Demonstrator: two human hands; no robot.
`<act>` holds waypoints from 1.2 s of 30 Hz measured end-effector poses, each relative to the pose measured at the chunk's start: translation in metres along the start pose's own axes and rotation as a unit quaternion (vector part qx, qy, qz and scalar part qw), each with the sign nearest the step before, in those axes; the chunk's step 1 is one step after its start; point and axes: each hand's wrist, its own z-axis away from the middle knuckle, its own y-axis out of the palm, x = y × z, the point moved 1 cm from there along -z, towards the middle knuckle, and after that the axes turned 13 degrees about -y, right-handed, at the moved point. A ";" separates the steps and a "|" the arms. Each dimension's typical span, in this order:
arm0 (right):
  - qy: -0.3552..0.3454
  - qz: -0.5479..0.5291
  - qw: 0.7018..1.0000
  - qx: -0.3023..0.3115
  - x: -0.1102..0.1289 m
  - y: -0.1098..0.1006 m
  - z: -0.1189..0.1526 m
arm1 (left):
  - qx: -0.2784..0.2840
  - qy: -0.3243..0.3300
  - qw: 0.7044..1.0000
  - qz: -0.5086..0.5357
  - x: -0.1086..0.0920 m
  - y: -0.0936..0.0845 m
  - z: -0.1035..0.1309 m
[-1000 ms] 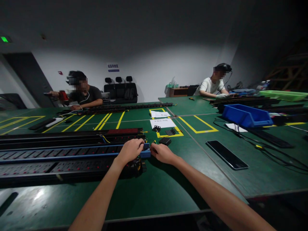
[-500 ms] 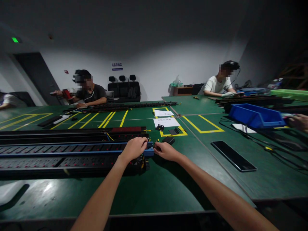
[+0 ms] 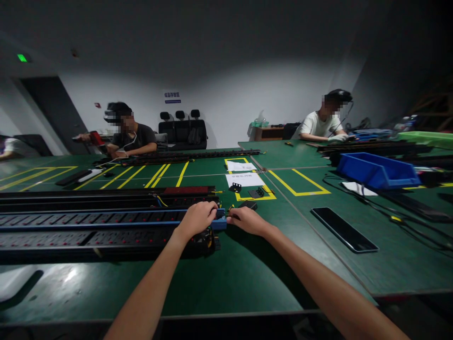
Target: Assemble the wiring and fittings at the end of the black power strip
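A long blue-edged rail [image 3: 134, 226], lined with black panels bearing red dots, lies on the table and reaches in from the left. My left hand [image 3: 198, 219] is closed over it near its right end, thumb against the blue edge. Just past that end, the fingers of my right hand [image 3: 247, 219] are pinched together at the rail's tip. Whatever sits in the pinch is too small to make out. In front of the rail lies a similar black strip [image 3: 123, 238], with wires showing at its end. A small black block [image 3: 249, 205] rests behind my right hand.
Black brackets [image 3: 235, 187] lie by a paper sheet [image 3: 244, 180]. A phone-like black slab [image 3: 343, 229], cables [image 3: 396, 219] and a blue bin [image 3: 378, 171] are on the right. Two people [image 3: 132, 134] work across the green table [image 3: 247, 288]; another is partly visible far left.
My right hand has shifted slightly and turned at the rail's tip; my left hand stays in place. Another person's hand by the blue bin has gone out of view.
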 end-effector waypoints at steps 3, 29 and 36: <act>0.036 -0.002 0.997 -0.067 -0.009 -0.006 0.001 | 0.001 0.003 1.000 0.004 0.000 0.000 0.000; 0.078 0.053 0.981 -0.170 -0.020 0.002 0.005 | -0.007 0.005 1.000 -0.005 -0.002 0.000 0.003; 0.066 0.042 0.984 -0.161 -0.021 0.004 0.004 | -0.012 0.005 1.000 -0.014 0.000 0.003 0.002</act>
